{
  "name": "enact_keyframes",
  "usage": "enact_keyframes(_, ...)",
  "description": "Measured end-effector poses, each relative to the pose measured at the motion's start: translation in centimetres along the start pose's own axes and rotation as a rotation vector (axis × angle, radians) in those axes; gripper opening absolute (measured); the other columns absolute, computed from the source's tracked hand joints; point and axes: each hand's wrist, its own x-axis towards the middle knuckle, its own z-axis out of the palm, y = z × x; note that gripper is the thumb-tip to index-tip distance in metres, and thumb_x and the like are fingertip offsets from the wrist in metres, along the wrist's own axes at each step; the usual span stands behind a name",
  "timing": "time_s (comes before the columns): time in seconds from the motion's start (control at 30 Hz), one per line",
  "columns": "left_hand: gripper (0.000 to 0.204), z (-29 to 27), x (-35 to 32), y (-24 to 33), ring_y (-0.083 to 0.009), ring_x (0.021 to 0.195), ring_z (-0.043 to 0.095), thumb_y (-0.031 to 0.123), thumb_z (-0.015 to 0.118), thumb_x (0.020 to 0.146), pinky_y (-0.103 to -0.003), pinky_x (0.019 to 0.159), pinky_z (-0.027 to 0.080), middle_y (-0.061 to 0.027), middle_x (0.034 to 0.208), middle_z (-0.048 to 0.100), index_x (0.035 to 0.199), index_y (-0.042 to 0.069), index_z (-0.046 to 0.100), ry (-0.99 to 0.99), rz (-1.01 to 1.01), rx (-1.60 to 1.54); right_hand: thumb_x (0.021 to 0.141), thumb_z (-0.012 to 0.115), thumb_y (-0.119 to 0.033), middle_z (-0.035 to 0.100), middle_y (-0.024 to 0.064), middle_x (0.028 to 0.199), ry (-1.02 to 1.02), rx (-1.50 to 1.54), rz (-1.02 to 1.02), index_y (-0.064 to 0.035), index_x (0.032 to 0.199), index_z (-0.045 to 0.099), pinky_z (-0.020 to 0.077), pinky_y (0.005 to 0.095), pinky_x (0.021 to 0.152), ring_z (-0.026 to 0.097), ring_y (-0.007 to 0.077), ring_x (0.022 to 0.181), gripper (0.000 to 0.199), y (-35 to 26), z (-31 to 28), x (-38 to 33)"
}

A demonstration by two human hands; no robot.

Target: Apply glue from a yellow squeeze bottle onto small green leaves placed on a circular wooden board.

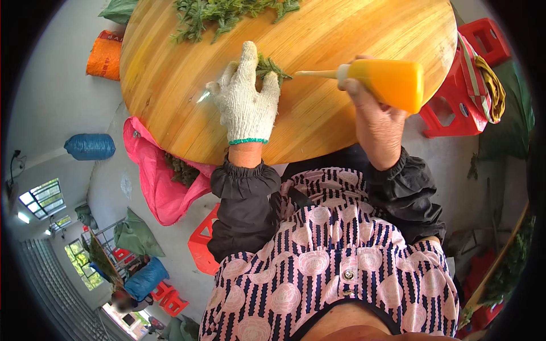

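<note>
My left hand (245, 98), in a white knitted glove with a green cuff edge, is over the round wooden table with its fingers spread. A small green artificial sprig (267, 66) shows between its forefinger and thumb, partly hidden by the glove. I cannot make out a grip on it. My bare right hand (378, 119) is closed around a squeeze bottle (389, 82) of yellow-orange stuff, tilted nearly on its side. The bottle's thin nozzle points left, with its tip close to the sprig's right end.
A pile of green sprigs (227, 14) lies at the far side of the wooden table (324, 131). Below its left edge hangs a pink bag (151, 179) with plant matter inside. Red stools (455, 116) stand at the right; a blue sack (90, 146) and an orange sack (104, 55) are at the left.
</note>
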Motion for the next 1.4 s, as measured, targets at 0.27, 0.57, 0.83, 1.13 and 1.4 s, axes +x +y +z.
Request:
enact_keyframes(0.27,0.043,-0.6,-0.3,-1.7,-0.0216,0.075,0.071,-0.004,0.067,0.085,-0.033,0.073,0.057,-0.0151,0.1,0.077,0.127,0.005,0.071,0.271,0.072,-0.196,0.099,0.068,-0.012,0.07,0.0067,0.105,0.095,0.417,0.096,-0.0062,0.113,0.066,0.0537,0.0349,0.081,0.066,0.0189,0.091,0.016,1.1,-2.1,1.9)
enact_keyframes(0.57,0.043,-11.6,-7.4,-6.3,-0.0207,0.113,0.065,-0.011,0.058,0.093,-0.03,0.094,0.054,-0.0181,0.134,0.065,0.135,-0.011,0.057,0.717,-0.347,-0.243,0.099,0.069,-0.015,0.068,0.0073,0.108,0.072,0.424,0.152,-0.0063,0.119,0.064,0.0522,0.0362,0.083,0.064,0.0196,0.09,0.023,2.0,-2.9,2.7)
enact_keyframes(0.83,0.042,-15.8,-13.2,-17.2,-0.039,0.114,0.066,0.02,0.061,0.092,-0.045,0.1,0.051,-0.0218,0.126,0.069,0.132,0.009,0.068,0.153,-0.815,0.426,0.1,0.068,-0.013,0.069,0.008,0.106,0.157,0.422,0.159,-0.0042,0.119,0.064,0.0531,0.0354,0.081,0.064,0.0189,0.089,0.022,0.8,-2.1,2.3)
enact_keyframes(1.13,0.044,-5.4,4.8,-0.9,-0.0171,0.118,0.064,-0.001,0.064,0.096,-0.028,0.103,0.047,-0.0156,0.136,0.065,0.138,-0.011,0.057,0.006,-0.207,-0.483,0.098,0.07,-0.011,0.071,0.0077,0.1,0.162,0.491,0.15,-0.0016,0.108,0.068,0.0526,0.0345,0.079,0.064,0.0178,0.086,0.014,0.5,-2.1,1.9)
enact_keyframes(1.4,0.058,5.0,10.9,0.8,-0.0143,0.076,0.066,0.013,0.073,0.09,-0.03,0.066,0.055,-0.0102,0.101,0.071,0.146,0.011,0.057,-0.041,-0.022,0.06,0.096,0.073,-0.014,0.07,0.0058,0.095,0.14,0.501,0.167,-0.0016,0.105,0.07,0.0508,0.0342,0.078,0.063,0.0172,0.084,0.015,1.3,-1.8,2.0)
